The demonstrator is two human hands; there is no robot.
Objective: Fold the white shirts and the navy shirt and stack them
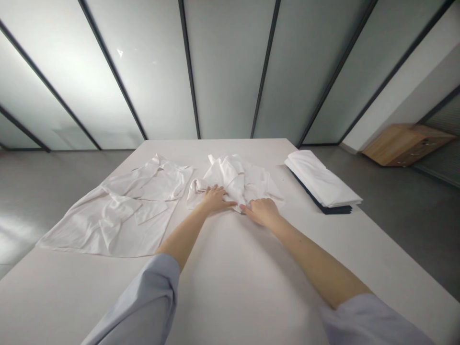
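In front of me lies a crumpled white satin garment (230, 171), bunched in folds near the middle of the table. My left hand (215, 198) rests on its near left part, fingers spread and thumb stretched to the right. At the near edge, my right hand (264, 212) has its fingers curled on the fabric, with the thumb pointing left toward the other thumb. The exact kind of garment cannot be made out from the folds. To the left a second white satin garment (125, 215) is spread out, wrinkled, with a loose flap on top.
A folded white cloth (323, 179) lies on dark folded cloth (336, 210) on the right side of the white table (230, 287). Frosted glass panels (226, 72) stand beyond the far edge. A wooden cabinet (402, 143) is on the floor at the far right.
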